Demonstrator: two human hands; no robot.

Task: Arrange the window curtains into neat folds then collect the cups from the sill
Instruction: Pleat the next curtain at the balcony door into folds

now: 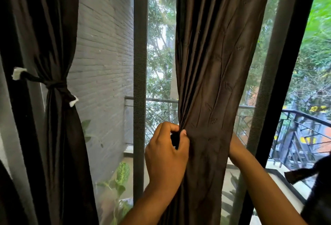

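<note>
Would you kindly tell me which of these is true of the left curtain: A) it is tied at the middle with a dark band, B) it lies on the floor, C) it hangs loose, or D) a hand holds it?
A: the left curtain is cinched by a dark tie, while both hands work on the middle curtain.

A lived-in room of a home or flat, upper storey: dark curtains (215, 63) hang at tall dark-framed screened windows (140, 81), one tied back at left (59, 88). Outside, centre and right, a railed balcony (295, 135), grey brick wall (103, 45), trees.
</note>
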